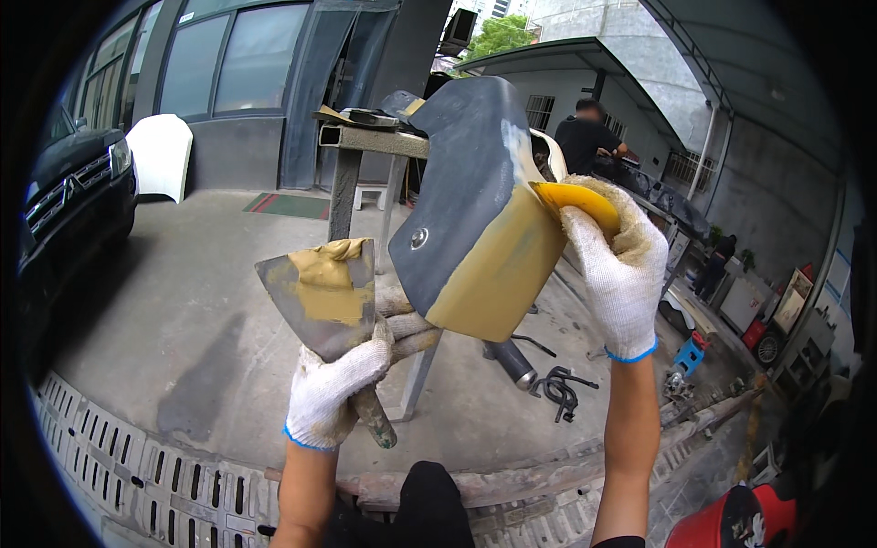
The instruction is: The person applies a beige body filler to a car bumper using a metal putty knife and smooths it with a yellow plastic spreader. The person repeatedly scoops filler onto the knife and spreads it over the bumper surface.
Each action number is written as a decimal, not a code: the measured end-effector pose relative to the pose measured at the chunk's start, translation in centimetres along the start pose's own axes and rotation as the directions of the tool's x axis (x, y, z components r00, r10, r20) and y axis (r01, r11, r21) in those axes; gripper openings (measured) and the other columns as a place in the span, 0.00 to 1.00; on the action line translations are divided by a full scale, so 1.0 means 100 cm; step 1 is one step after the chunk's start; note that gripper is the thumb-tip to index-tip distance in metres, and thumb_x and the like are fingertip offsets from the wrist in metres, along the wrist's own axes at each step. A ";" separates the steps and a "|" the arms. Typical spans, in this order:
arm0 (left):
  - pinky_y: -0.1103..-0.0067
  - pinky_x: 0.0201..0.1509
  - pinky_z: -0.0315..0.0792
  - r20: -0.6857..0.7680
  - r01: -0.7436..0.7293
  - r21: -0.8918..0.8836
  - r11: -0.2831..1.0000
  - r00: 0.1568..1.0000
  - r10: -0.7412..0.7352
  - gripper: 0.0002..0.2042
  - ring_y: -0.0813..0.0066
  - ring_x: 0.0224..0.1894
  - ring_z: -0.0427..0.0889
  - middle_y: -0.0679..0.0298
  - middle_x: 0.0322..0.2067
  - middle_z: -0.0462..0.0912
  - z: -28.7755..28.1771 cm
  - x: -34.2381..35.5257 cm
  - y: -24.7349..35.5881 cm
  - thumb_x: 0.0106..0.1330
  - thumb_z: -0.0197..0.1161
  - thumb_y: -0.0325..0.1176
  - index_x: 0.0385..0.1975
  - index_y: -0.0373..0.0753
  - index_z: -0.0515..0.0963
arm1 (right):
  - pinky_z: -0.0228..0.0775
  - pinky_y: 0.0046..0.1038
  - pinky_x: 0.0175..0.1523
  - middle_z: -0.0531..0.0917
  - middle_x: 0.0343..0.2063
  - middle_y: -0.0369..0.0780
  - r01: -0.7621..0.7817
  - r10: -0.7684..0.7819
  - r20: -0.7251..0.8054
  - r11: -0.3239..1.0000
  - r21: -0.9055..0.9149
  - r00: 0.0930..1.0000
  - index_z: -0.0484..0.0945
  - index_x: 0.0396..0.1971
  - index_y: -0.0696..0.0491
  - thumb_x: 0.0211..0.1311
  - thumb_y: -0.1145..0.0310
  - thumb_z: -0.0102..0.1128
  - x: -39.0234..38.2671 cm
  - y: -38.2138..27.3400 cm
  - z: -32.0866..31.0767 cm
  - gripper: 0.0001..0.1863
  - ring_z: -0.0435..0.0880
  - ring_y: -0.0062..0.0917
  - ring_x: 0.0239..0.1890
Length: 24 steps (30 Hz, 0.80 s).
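1. Dark grey curved car body panel [461, 173] is held up in the air at about chest height, its lower part smeared with a tan, mustard-coloured filler patch [498, 274]. There's a small round bolt hole on the grey part.
2. Right hand [621, 274], in a white knit glove stained with filler, is closed around a yellow flexible plastic spreader [577, 198], and the spreader's edge is pressed against the panel's right edge, right where the filler starts.
3. Left hand [343, 384], same kind of glove, is wrapped tight around the handle of a flat metal mixing blade [320, 292] with a lump of tan filler sitting on it. The blade sits just left of the panel and below it, not touching as far as I can see.
4. Behind the panel there's a rusty square-tube metal stand [365, 142] with scraps on top.
5. Further out: concrete floor, a drain grate [137, 466] bottom left, a black car [64, 183] at far left, a white body panel [160, 155] leaning on the wall, and another person in a dark shirt [589, 137] at a bench in the back.
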<state>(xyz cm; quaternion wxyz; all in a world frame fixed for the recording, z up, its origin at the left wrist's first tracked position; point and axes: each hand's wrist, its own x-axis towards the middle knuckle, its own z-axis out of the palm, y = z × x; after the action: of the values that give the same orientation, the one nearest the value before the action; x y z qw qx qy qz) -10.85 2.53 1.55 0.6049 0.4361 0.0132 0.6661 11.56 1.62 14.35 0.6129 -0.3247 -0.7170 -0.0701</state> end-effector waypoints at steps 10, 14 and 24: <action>0.72 0.41 0.75 -0.019 0.066 0.062 0.996 0.998 -0.065 0.24 0.51 0.44 0.84 0.42 0.43 0.80 -0.010 0.011 0.006 0.58 0.65 0.28 0.53 0.22 0.68 | 0.74 0.21 0.49 0.84 0.40 0.40 0.033 -0.039 -0.077 0.996 -0.085 0.996 0.79 0.47 0.62 0.62 0.79 0.60 -0.010 0.003 0.014 0.13 0.82 0.19 0.41; 0.50 0.52 0.76 0.000 0.081 0.140 0.987 0.997 -0.081 0.26 0.38 0.46 0.80 0.36 0.46 0.75 -0.008 0.015 0.012 0.56 0.62 0.25 0.53 0.17 0.64 | 0.74 0.21 0.50 0.84 0.42 0.40 0.044 -0.053 -0.113 0.996 -0.079 0.992 0.78 0.48 0.63 0.62 0.80 0.60 -0.016 0.006 0.018 0.14 0.81 0.19 0.43; 0.73 0.50 0.77 -0.139 0.273 0.316 0.908 0.961 -0.241 0.24 0.70 0.43 0.83 0.56 0.44 0.83 -0.016 0.006 0.024 0.53 0.71 0.26 0.51 0.29 0.74 | 0.74 0.22 0.52 0.84 0.42 0.41 0.092 -0.110 -0.124 0.985 -0.143 0.986 0.79 0.48 0.63 0.61 0.82 0.60 -0.032 0.008 0.021 0.14 0.81 0.20 0.43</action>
<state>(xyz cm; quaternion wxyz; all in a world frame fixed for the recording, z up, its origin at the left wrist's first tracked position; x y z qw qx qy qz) -13.64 3.15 2.20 0.6037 0.4936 0.2118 0.5891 10.40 2.07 10.66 0.6307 -0.3237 -0.6842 -0.1713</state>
